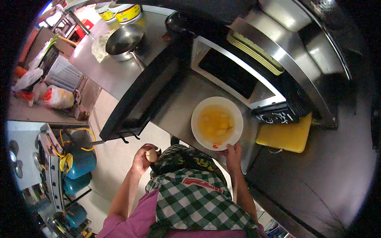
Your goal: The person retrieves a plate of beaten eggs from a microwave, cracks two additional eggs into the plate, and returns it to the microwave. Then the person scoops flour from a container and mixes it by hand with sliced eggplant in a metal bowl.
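Note:
Before me is a white bowl (195,125) holding yellowish liquid with several pale yellow lumps that look like egg yolks. My right hand (233,154) grips the bowl's near rim, thumb on the edge. The bowl is over a steel counter (178,110); whether it rests there or is slightly raised, I cannot tell. Off to the left, away from the bowl, my left hand (143,157) holds a rounded beige object (151,155) that looks like a wooden or eggshell end; its exact kind is unclear. A checkered apron covers my front.
Behind the bowl stands a white-framed microwave (238,70), with a dark open door (140,92) at left. A yellow cutting board (284,135) lies at right. A steel pan (125,44) sits on the far-left counter. Blue gas cylinders (80,160) stand lower left.

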Demonstrator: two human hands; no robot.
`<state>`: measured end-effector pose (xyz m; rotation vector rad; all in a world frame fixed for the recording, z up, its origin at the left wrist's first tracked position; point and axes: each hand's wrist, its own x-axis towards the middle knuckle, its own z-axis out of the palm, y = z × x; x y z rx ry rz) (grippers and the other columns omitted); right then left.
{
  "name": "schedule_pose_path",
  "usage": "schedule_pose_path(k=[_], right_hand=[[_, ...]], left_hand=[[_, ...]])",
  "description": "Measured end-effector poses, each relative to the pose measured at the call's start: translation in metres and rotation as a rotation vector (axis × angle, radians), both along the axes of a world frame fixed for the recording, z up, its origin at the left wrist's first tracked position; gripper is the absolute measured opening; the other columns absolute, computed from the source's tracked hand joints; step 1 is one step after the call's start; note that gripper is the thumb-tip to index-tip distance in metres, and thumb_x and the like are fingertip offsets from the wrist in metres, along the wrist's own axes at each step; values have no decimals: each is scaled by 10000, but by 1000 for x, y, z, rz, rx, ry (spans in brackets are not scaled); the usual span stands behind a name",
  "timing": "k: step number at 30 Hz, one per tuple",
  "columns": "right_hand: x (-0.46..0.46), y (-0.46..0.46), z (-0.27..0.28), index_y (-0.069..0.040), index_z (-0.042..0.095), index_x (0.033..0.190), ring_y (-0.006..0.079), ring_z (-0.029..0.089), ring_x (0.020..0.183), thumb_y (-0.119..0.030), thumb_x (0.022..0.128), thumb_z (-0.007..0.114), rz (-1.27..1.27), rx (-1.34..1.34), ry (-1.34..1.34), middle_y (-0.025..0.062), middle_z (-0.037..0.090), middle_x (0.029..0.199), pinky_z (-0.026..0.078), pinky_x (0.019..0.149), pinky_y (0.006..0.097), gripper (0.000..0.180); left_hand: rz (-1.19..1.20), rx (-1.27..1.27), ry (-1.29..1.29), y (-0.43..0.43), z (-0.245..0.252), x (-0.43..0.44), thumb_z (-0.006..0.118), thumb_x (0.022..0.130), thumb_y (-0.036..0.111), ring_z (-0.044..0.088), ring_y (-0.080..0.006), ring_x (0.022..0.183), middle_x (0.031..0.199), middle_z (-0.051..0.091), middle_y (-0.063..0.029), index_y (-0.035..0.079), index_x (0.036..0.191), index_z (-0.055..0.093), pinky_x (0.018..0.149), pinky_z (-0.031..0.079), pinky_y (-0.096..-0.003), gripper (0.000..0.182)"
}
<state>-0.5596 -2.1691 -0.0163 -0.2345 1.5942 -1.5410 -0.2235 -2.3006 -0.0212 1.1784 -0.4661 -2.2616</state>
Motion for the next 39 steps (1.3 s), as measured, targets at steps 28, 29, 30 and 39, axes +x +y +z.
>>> schedule_pose_path(k=[28, 29, 30, 39], right_hand=[[-174, -198, 8, 18, 384, 1296, 330, 613, 987, -113, 843, 507, -5, -155, 350, 167, 555, 1183, 545, 847, 404, 488], [-183, -201, 7, 23, 389, 1294, 327, 602, 1005, -126, 863, 502, 58, -62, 459, 164, 549, 1187, 540, 862, 407, 470], [-193, -204, 5, 28, 395, 1291, 323, 591, 1023, -139, 883, 498, 150, 89, 693, 160, 544, 1192, 535, 876, 410, 453], [-196, -220, -5, 27, 425, 1276, 303, 552, 1077, -79, 905, 466, -68, -36, 438, 153, 521, 1211, 502, 937, 400, 388]], left_hand=[[78, -975, -762, -53, 53, 33, 577, 721, -83, 546, -167, 802, 894, 526, -73, -14, 1067, 559, 719, 445, -258, 352], [61, -960, -792, -54, 54, 33, 584, 714, -74, 555, -194, 798, 895, 532, -86, -11, 1067, 560, 718, 451, -270, 358], [57, -949, -813, -54, 55, 33, 592, 708, -66, 564, -220, 794, 897, 539, -100, -8, 1067, 561, 716, 457, -282, 365], [116, -1034, -918, -54, 54, 34, 573, 685, -57, 568, -278, 724, 891, 551, -138, 6, 995, 547, 676, 472, -323, 317]])
